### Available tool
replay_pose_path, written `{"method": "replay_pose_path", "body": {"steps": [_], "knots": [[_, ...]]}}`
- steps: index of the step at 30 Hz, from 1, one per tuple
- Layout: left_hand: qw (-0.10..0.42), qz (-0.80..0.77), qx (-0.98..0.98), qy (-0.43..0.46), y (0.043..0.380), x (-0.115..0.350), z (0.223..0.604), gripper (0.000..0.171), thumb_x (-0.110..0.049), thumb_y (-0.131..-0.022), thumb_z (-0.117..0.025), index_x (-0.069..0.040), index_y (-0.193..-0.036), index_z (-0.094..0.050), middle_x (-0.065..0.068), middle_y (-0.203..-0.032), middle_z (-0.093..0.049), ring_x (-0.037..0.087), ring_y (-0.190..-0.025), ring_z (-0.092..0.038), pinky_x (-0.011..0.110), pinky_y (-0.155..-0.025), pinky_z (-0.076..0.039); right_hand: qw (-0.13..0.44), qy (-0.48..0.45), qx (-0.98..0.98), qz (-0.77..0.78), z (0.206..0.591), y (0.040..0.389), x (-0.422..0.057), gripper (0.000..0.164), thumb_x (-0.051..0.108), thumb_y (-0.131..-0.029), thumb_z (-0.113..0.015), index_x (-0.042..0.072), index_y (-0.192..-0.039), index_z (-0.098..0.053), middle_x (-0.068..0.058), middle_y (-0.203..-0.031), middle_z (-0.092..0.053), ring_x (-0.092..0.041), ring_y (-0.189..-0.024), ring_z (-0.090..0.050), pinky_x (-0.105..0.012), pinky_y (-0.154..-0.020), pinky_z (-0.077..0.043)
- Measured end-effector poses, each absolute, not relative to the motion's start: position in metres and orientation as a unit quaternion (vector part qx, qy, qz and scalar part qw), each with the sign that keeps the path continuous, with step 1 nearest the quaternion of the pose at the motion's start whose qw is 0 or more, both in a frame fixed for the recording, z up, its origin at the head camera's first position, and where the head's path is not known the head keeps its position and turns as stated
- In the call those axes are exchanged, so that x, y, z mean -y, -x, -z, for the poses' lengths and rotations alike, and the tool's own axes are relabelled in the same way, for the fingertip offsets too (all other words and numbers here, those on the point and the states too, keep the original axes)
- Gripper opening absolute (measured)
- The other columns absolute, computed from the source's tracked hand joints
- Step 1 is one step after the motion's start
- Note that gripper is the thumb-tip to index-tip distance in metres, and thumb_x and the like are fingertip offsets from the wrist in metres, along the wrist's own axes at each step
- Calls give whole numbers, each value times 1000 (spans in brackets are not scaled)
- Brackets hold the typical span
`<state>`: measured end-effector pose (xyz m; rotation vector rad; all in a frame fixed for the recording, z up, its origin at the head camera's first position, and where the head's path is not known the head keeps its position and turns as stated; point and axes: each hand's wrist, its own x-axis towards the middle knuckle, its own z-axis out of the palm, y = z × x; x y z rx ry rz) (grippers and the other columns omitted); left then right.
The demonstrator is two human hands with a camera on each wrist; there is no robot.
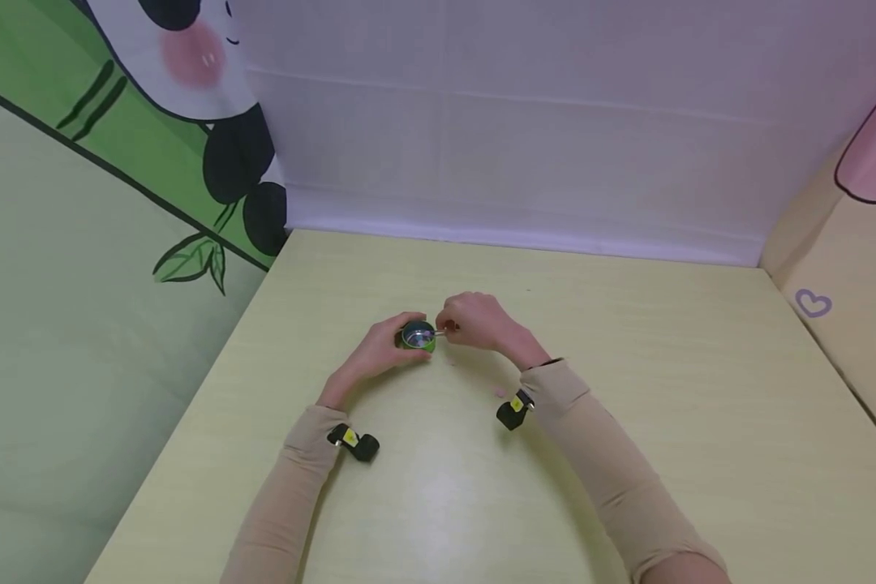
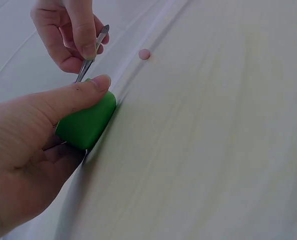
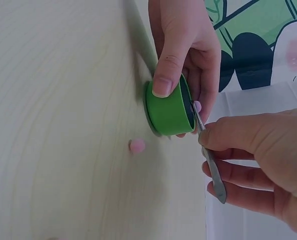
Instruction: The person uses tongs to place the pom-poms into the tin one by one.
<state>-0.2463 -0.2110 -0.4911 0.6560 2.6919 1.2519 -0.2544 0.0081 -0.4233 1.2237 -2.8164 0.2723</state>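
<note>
My left hand (image 1: 380, 347) grips a small round green container (image 3: 167, 114) by its sides, thumb across the near wall and fingers behind. The container stands on the table, its mouth facing up in the head view. To its right, my right hand (image 1: 482, 320) pinches metal tweezers (image 3: 214, 172) between thumb and fingers. The tweezers' tips reach the container's rim. A small pinkish-purple ball (image 3: 197, 106) shows at those tips; whether they grip it is hard to tell. On the table beside the container lies a pink ball (image 3: 137, 146).
A pale wood-look table (image 1: 438, 503) spreads under both arms. White cloth (image 1: 518, 162) hangs along its far edge, with printed panels at left and right. Black wrist cameras (image 1: 365, 448) hang at both sleeves.
</note>
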Motion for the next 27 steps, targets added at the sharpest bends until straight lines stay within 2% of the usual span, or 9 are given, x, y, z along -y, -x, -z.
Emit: {"method": "replay_pose_path", "body": {"steps": [12,24,27], "knots": [[46,-404,-885,-226,243,215,492,74,-26,-79,-85,-8,-142,-51,15,-139,-59,33,-129,-56,48,-112,-43,25,-390,916,-86,427,250,-2,16,6,-86,-67,13,-95,-77,0,-83,-68,-10,-69,-50,-19,-55,-35],[58,-392,-889,-228,239,228,492,75,-25,-79,-84,-8,-143,-49,16,-141,-58,35,-129,-55,50,-112,-43,15,-362,928,-90,428,235,-1,18,5,-86,-66,12,-98,-78,-1,-91,-73,-12,-77,-60,-23,-61,-48],[63,-386,-890,-236,237,236,495,75,-25,-79,-84,-8,-144,-49,17,-141,-57,36,-129,-55,50,-112,-43,17,-348,933,-92,431,224,-1,18,6,-86,-67,12,-98,-78,-1,-90,-72,-13,-76,-59,-22,-60,-46]]}}
